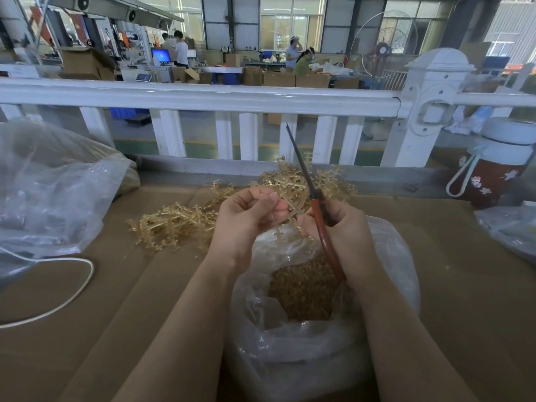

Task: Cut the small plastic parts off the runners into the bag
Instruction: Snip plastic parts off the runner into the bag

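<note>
My left hand (249,216) pinches a translucent amber runner (293,211) above a clear plastic bag (304,343). My right hand (345,230) grips red-handled scissors (322,227) whose dark blades point up and away, nearly closed. The bag stands open between my forearms and holds a heap of small amber parts (304,288). A pile of amber runners (179,221) lies on the cardboard to the left, and more runners (333,184) are stacked behind my hands.
Brown cardboard (116,300) covers the table. A big clear bag (49,192) sits at the left with a white cord (72,297) beside it. A red and white bottle (496,169) stands at the right. A white railing (203,97) runs across the back.
</note>
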The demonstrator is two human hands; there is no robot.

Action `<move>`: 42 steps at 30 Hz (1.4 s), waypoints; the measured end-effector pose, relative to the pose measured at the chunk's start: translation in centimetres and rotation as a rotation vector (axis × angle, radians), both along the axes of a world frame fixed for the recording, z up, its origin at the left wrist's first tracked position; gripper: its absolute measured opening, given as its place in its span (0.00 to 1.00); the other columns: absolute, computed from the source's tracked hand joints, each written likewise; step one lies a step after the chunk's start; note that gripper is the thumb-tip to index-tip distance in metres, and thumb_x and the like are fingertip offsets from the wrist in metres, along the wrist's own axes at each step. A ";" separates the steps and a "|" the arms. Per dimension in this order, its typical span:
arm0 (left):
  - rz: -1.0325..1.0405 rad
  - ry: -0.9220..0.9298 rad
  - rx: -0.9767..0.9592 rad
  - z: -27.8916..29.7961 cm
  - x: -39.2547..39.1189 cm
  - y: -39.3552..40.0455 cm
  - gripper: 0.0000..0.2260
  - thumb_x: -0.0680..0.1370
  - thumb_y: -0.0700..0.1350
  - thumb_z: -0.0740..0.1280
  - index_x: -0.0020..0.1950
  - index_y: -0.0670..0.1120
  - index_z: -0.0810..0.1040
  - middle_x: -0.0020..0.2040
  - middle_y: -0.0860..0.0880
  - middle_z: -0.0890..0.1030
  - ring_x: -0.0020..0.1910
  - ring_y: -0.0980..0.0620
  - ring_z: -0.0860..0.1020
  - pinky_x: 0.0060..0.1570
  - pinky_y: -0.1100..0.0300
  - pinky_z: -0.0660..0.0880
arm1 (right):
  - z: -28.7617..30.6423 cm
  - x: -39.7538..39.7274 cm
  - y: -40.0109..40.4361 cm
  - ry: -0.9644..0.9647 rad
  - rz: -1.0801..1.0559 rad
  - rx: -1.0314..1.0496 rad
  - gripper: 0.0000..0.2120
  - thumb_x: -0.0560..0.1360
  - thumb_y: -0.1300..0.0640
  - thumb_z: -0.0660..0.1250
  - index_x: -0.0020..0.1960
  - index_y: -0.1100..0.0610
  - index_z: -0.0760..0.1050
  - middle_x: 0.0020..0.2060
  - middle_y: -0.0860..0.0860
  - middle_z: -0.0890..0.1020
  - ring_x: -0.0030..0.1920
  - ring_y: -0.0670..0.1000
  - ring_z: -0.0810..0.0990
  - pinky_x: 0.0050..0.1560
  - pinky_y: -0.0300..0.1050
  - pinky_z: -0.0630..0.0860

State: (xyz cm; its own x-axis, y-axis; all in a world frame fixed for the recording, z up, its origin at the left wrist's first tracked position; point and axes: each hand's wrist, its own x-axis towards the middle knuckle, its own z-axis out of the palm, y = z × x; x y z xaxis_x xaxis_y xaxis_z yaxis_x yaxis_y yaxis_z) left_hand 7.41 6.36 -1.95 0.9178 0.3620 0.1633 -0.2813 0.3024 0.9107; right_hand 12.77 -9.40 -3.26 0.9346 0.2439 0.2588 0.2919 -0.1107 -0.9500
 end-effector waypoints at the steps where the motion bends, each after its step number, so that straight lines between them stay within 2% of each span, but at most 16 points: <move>1: -0.007 -0.013 -0.011 0.0 0.0 -0.1 0.02 0.75 0.38 0.71 0.45 0.43 0.82 0.39 0.43 0.85 0.37 0.51 0.84 0.40 0.61 0.80 | 0.0 0.0 0.0 0.001 0.001 0.006 0.05 0.72 0.57 0.78 0.42 0.53 0.82 0.37 0.51 0.85 0.39 0.50 0.84 0.43 0.42 0.81; 4: -0.034 -0.038 -0.006 -0.1 0.1 0.1 0.06 0.69 0.42 0.74 0.45 0.46 0.84 0.40 0.44 0.86 0.38 0.51 0.84 0.41 0.62 0.79 | 0.1 0.1 0.0 0.001 -0.004 0.015 0.05 0.72 0.56 0.78 0.43 0.54 0.82 0.36 0.50 0.86 0.38 0.48 0.84 0.39 0.34 0.78; 6: -0.051 -0.052 0.007 -0.2 0.1 0.3 0.07 0.68 0.41 0.75 0.46 0.46 0.84 0.42 0.44 0.86 0.40 0.51 0.84 0.44 0.60 0.80 | 0.1 0.1 0.0 0.006 -0.013 0.017 0.05 0.72 0.56 0.78 0.43 0.54 0.82 0.36 0.50 0.86 0.37 0.47 0.84 0.37 0.32 0.76; 8: -0.045 -0.064 0.017 -0.2 0.1 0.3 0.09 0.69 0.40 0.75 0.47 0.45 0.84 0.42 0.45 0.86 0.40 0.51 0.84 0.47 0.58 0.81 | 0.1 0.1 0.0 0.007 -0.011 0.025 0.05 0.71 0.56 0.78 0.42 0.53 0.82 0.36 0.49 0.86 0.36 0.47 0.84 0.36 0.33 0.77; 11: 0.013 -0.066 0.070 -0.3 0.1 0.2 0.07 0.71 0.43 0.74 0.47 0.44 0.83 0.38 0.47 0.85 0.36 0.54 0.82 0.43 0.61 0.80 | -0.1 0.2 0.0 -0.025 0.001 -0.008 0.05 0.72 0.56 0.78 0.41 0.52 0.82 0.36 0.50 0.85 0.36 0.47 0.84 0.37 0.34 0.78; 15: 0.063 -0.057 0.172 -0.6 0.3 0.2 0.02 0.77 0.39 0.70 0.48 0.43 0.82 0.37 0.49 0.83 0.32 0.55 0.79 0.41 0.62 0.78 | -0.3 0.3 0.1 -0.058 0.039 -0.027 0.06 0.72 0.57 0.78 0.41 0.51 0.82 0.35 0.50 0.85 0.36 0.46 0.84 0.38 0.36 0.79; 17: 0.085 -0.061 0.196 -0.6 0.3 0.2 0.03 0.79 0.39 0.69 0.46 0.43 0.82 0.36 0.49 0.83 0.32 0.55 0.79 0.39 0.63 0.78 | -0.4 0.3 0.1 -0.071 0.033 -0.037 0.06 0.71 0.55 0.79 0.41 0.50 0.82 0.36 0.50 0.85 0.37 0.48 0.84 0.40 0.38 0.80; 19: 0.124 -0.065 0.194 -0.6 0.3 0.1 0.05 0.80 0.40 0.68 0.44 0.43 0.81 0.35 0.49 0.82 0.33 0.55 0.79 0.39 0.64 0.77 | -0.6 0.3 0.2 -0.082 0.015 -0.031 0.08 0.69 0.49 0.80 0.42 0.48 0.82 0.38 0.48 0.85 0.39 0.47 0.84 0.43 0.43 0.81; 21: 0.169 -0.065 0.211 -0.7 0.4 0.0 0.07 0.81 0.40 0.67 0.44 0.44 0.81 0.34 0.50 0.81 0.34 0.55 0.79 0.40 0.63 0.78 | -0.8 0.2 0.2 -0.135 -0.021 -0.069 0.17 0.63 0.38 0.79 0.46 0.45 0.80 0.40 0.42 0.85 0.42 0.43 0.83 0.46 0.45 0.80; 23: 0.217 -0.064 0.250 -0.8 0.5 0.0 0.07 0.82 0.40 0.65 0.44 0.44 0.80 0.34 0.51 0.80 0.35 0.55 0.78 0.41 0.63 0.77 | -0.9 0.0 0.2 -0.257 -0.098 -0.204 0.28 0.58 0.26 0.74 0.49 0.43 0.77 0.42 0.38 0.83 0.44 0.40 0.82 0.46 0.43 0.79; 25: 0.247 -0.069 0.268 -0.9 0.6 0.1 0.07 0.82 0.41 0.65 0.46 0.43 0.80 0.34 0.52 0.80 0.35 0.56 0.78 0.40 0.64 0.76 | -1.1 -0.1 0.2 -0.382 -0.154 -0.307 0.32 0.58 0.19 0.67 0.49 0.43 0.73 0.40 0.38 0.81 0.44 0.39 0.79 0.42 0.38 0.76; 28: 0.269 -0.072 0.283 -1.0 0.7 0.2 0.07 0.82 0.42 0.65 0.49 0.40 0.79 0.36 0.50 0.80 0.35 0.56 0.77 0.39 0.65 0.75 | -1.2 -0.1 0.3 -0.520 -0.169 -0.420 0.27 0.63 0.22 0.66 0.46 0.42 0.69 0.36 0.36 0.77 0.39 0.37 0.77 0.36 0.30 0.67; 30: 0.265 -0.079 0.268 -1.0 0.8 0.1 0.07 0.82 0.43 0.65 0.50 0.40 0.79 0.40 0.46 0.82 0.38 0.55 0.79 0.40 0.65 0.75 | -1.3 0.0 0.3 -0.568 -0.164 -0.501 0.25 0.64 0.23 0.67 0.46 0.42 0.68 0.36 0.33 0.74 0.37 0.33 0.73 0.35 0.28 0.63; 33: 0.241 -0.089 0.228 -1.0 0.8 0.0 0.05 0.82 0.42 0.65 0.48 0.45 0.79 0.46 0.45 0.85 0.44 0.54 0.82 0.44 0.65 0.77 | -1.5 0.0 0.2 -0.558 -0.157 -0.529 0.26 0.64 0.21 0.64 0.46 0.41 0.68 0.36 0.32 0.73 0.38 0.31 0.71 0.35 0.28 0.63; 37: 0.185 -0.126 0.247 -1.0 0.7 0.1 0.05 0.82 0.42 0.65 0.49 0.46 0.80 0.45 0.51 0.84 0.42 0.57 0.80 0.45 0.63 0.76 | -1.9 0.4 0.2 -0.529 -0.178 -0.514 0.28 0.62 0.21 0.63 0.45 0.43 0.70 0.36 0.35 0.76 0.38 0.33 0.74 0.35 0.31 0.67; 42: 0.151 -0.132 0.240 -0.8 0.6 -0.1 0.07 0.82 0.42 0.64 0.47 0.50 0.80 0.45 0.52 0.84 0.42 0.57 0.80 0.45 0.63 0.76 | -2.2 0.6 0.3 -0.514 -0.189 -0.518 0.28 0.62 0.20 0.63 0.45 0.43 0.71 0.37 0.35 0.77 0.39 0.33 0.74 0.35 0.31 0.66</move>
State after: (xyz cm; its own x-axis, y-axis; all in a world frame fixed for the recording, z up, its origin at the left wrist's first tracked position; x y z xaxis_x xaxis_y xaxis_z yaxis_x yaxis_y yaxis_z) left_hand 8.01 6.31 -2.77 0.8214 0.4294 0.3753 -0.4277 0.0284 0.9035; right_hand 13.34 -9.13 -5.41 0.7651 0.3008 0.5693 0.6162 -0.5983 -0.5121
